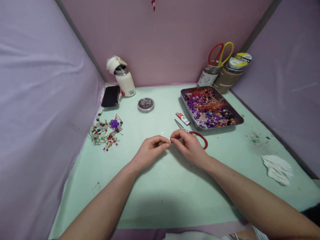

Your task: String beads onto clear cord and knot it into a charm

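Over the middle of the pale green table, my left hand (153, 150) pinches something small, mostly hidden by the fingers. Close to its right, my right hand (188, 145) is closed too, with a tiny item between thumb and forefinger that is too small to name. The fingertips of both hands nearly meet. Partly under my right hand lie scissors (205, 142) with red handles, blades toward the back left. Just behind them is a red and white lighter (183, 118). A metal tray (238, 120) of purple, clear, orange and black beads with red and orange cords sits behind on the right.
Beaded cords (102, 133) lie at the left, below a phone (111, 96) and an open white bottle (125, 83). A round container (146, 104) stands at the back middle. Two jars (208, 76) stand behind the tray. White cloth (278, 169) lies at the right.
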Available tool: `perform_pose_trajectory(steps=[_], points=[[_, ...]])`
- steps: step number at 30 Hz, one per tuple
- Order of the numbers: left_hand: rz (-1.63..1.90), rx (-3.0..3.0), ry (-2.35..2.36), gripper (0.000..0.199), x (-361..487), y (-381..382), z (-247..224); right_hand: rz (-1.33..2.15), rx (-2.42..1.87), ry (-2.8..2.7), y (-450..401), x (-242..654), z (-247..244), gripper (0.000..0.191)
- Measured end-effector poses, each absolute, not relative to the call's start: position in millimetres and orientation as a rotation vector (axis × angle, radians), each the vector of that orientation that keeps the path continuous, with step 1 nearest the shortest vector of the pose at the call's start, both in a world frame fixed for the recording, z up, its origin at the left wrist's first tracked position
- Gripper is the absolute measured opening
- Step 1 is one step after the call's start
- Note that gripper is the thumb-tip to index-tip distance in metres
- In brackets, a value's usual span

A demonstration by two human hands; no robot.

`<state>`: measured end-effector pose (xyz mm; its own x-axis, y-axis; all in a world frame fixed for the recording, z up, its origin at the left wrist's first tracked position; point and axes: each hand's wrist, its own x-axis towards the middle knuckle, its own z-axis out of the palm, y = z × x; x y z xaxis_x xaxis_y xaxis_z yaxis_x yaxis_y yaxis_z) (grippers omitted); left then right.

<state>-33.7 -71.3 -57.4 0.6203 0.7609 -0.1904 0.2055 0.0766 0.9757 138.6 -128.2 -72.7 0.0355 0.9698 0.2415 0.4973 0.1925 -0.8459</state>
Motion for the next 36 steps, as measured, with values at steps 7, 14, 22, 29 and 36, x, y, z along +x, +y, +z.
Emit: perform_pose_trajectory(steps=[7, 14, 22, 29, 36], points=[[0.645, 1.433, 0.711, 0.012, -37.7, -67.3, -62.3, 0.681, -1.448, -1.616, -125.8, 137.6, -80.0, 0.001], [0.638, 1.337, 0.583, 0.008, -41.0, -68.1, -63.7, 0.673, -1.467, -1.697, -125.1, 136.7, -84.2, 0.002], [0.766, 1.243, 0.666, 0.006, -39.9, -67.9, -59.8, 0.203, -1.832, -1.913, -121.3, 144.1, -86.6, 0.009], [0.870, 1.452, 0.934, 0.008, -34.8, -66.4, -64.1, 0.037, -1.775, -1.978, -126.9, 142.1, -81.1, 0.020], [0.967, 1.880, 0.918, 0.009, -30.6, -72.9, -75.9, 0.010, -1.504, -1.781, -134.2, 127.9, -74.6, 0.007]])
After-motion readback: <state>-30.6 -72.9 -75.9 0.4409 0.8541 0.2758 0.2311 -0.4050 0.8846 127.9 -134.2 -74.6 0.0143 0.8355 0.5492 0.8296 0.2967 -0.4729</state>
